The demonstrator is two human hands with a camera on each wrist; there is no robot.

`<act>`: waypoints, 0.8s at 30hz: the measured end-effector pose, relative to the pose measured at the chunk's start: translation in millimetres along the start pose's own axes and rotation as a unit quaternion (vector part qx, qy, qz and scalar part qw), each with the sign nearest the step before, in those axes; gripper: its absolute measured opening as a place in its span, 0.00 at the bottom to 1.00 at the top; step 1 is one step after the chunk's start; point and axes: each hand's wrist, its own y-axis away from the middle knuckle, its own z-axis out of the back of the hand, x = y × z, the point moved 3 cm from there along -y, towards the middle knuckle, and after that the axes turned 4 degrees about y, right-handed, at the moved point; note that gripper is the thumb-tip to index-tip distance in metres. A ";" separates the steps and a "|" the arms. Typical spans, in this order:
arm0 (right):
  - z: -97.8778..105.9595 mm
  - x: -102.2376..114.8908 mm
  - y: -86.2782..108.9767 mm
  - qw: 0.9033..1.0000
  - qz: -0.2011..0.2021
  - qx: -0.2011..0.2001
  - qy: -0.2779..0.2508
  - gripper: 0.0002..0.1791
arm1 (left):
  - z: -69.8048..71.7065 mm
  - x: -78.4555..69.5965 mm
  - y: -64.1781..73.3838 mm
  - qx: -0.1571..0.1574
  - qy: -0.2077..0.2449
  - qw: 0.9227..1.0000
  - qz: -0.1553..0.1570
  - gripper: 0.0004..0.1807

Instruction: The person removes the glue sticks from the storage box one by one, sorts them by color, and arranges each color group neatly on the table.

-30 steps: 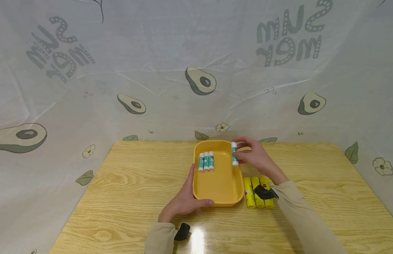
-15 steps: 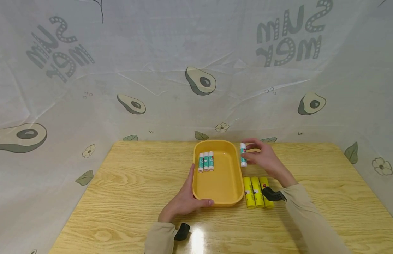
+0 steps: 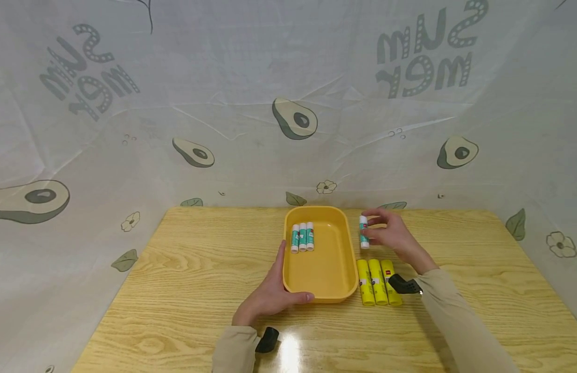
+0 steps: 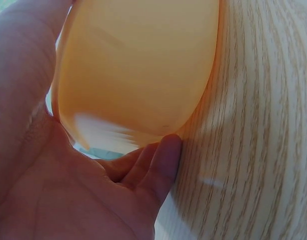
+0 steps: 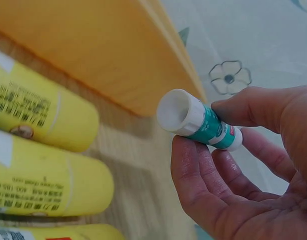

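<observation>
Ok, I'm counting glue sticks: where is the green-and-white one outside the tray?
In the head view, the glue stick is pinched in the right hand, just right of the tray and beyond the three yellow tubes.

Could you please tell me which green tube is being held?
The green tube in the right hand, outside the tray; the other three lie inside.

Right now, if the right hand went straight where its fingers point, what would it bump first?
Probably the yellow tray, though the right hand might be high enough to pass over it.
</observation>
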 end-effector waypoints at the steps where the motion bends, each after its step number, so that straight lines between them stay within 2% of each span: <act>1: -0.2 -2.7 -1.5 1.000 0.001 0.001 0.002 0.32 | 0.1 0.0 0.1 0.000 0.000 1.000 0.000 0.76; 8: -1.0 -14.0 -8.8 1.000 -0.004 0.013 0.010 0.31 | 0.2 0.3 0.7 0.002 0.008 1.000 0.004 0.76; 17: -5.4 -25.7 -18.1 0.997 -0.022 0.023 0.070 0.29 | 0.0 -0.6 0.6 0.001 0.008 1.000 0.002 0.75; 24: -10.2 -31.3 -22.1 0.997 -0.028 0.030 0.067 0.30 | 0.0 0.4 -0.3 0.001 0.008 1.000 -0.010 0.75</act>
